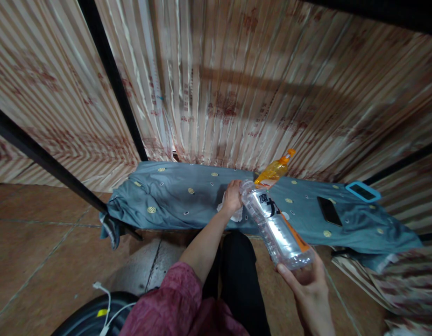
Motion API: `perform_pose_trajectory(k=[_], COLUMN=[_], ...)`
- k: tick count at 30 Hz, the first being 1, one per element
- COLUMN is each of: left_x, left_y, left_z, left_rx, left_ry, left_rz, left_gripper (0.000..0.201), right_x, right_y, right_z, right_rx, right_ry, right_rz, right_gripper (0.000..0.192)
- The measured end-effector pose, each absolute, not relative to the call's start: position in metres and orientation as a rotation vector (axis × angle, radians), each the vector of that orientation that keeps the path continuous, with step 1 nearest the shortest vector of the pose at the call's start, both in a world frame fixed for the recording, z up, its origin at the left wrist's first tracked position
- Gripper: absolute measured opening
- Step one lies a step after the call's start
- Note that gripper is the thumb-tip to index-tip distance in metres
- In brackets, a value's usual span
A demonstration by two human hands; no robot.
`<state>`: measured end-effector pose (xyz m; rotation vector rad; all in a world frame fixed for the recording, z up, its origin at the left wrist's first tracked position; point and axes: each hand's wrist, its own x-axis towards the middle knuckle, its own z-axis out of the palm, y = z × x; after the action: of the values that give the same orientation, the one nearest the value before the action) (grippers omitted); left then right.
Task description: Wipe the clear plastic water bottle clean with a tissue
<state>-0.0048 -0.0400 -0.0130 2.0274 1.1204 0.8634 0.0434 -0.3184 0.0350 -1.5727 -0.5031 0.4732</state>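
Clear plastic bottle (pixel 277 224) slants up and away, its bottom gripped in the right hand (pixel 307 284). Its top end nearly meets the left hand (pixel 232 198), which squeezes a white cloth (pixel 237 212) on the blue bedsheet (pixel 173 196).

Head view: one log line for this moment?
right hand: holds clear bottle | left hand: on white cloth at bottle mouth | orange bottle, phone on bed

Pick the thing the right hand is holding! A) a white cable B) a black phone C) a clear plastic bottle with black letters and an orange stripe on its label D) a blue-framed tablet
C: the right hand grips the base of the clear plastic bottle, tilted over the grey-blue cloth, while the left hand holds a white tissue by its neck.
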Motion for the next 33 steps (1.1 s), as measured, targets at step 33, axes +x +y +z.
perform_pose_trajectory(k=[33], left_x=[-0.005], left_y=[-0.04], left_z=[-0.014], left_rx=[2.035], left_ry=[1.119], left_rz=[0.873], left_gripper=[0.028], right_x=[0.05], right_y=[-0.32], right_z=[0.034], right_rx=[-1.623], right_ry=[-0.514], right_rz=[0.471], right_gripper=[0.1])
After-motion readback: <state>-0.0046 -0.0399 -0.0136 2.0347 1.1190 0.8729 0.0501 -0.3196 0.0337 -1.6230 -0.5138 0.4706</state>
